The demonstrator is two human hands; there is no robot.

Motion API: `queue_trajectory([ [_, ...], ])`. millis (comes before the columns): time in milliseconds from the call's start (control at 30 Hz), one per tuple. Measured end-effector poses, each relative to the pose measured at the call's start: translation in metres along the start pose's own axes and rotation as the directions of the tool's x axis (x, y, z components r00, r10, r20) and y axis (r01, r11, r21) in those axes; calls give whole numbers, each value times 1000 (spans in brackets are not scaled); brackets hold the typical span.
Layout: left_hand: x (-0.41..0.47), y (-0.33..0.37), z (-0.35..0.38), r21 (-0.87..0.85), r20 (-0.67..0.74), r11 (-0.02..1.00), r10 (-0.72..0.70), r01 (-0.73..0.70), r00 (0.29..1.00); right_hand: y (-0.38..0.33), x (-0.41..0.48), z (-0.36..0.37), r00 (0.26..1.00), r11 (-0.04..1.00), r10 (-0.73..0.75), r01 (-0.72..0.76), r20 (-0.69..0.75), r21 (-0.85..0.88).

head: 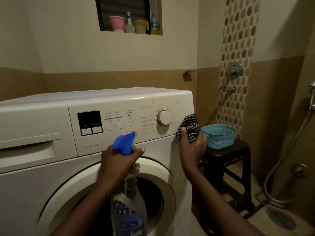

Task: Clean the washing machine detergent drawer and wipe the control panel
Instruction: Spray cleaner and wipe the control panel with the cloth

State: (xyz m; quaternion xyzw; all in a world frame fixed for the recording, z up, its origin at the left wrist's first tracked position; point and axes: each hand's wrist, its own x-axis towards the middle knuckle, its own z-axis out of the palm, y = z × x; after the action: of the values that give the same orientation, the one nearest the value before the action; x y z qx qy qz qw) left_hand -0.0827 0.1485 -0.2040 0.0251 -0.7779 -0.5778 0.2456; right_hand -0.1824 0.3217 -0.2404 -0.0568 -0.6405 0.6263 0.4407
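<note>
My right hand (193, 150) grips the checked cloth (190, 127) at the right end of the control panel (102, 103), which runs leftward; my left hand (119, 160) grips the spray bottle (125, 144).

My left hand (119, 160) hides the neck of the spray bottle (129, 215); the bottle's base runs off the bottom edge and its label print is too blurred to read. The detergent drawer (29, 150) is cut off at the left edge, and the lettering round the dial (164, 117) is mostly too faint to make out. My right hand (192, 147) covers the lower part of the cloth (189, 126), which hides the right end of the control panel (150, 99); my forearm screens part of the stool (226, 154).
</note>
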Motion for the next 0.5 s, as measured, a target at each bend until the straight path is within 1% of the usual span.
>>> queue_trajectory([
  [67, -1, 0, 1, -18, -16, 1000, -7, 6, 1000, -10, -8, 4, 997, 999, -43, 40, 71, 32],
  [133, -1, 0, 3, -23, -29, 1000, -8, 8, 1000, -18, -23, 10, 972, 986, -167, 167, 165, 10],
  [167, 0, -1, 3, -22, -35, 1000, -7, 6, 999, -19, -31, 14, 944, 969, -240, 246, 226, 6],
  [233, 2, -3, 2, -15, -51, 1000, -10, 9, 999, -19, -41, 19, 856, 914, -383, 405, 347, 9],
  [267, 3, -4, 2, -5, -57, 1000, -14, 14, 998, -20, -41, 20, 812, 878, -448, 479, 374, 10],
  [333, 3, -5, 1, -6, -51, 1000, -27, 27, 998, -28, -33, 21, 752, 796, -557, 605, 353, -33],
  [400, 2, -7, 0, -43, -32, 999, -31, 30, 999, -45, -16, 24, 696, 710, -643, 698, 320, -93],
  [467, 0, -8, -1, -72, -16, 997, -22, 21, 1000, -63, 1, 29, 644, 642, -698, 756, 312, -126],
  [500, 0, -9, -1, -67, -12, 998, -12, 11, 1000, -72, 10, 30, 640, 633, -709, 763, 296, -133],
])
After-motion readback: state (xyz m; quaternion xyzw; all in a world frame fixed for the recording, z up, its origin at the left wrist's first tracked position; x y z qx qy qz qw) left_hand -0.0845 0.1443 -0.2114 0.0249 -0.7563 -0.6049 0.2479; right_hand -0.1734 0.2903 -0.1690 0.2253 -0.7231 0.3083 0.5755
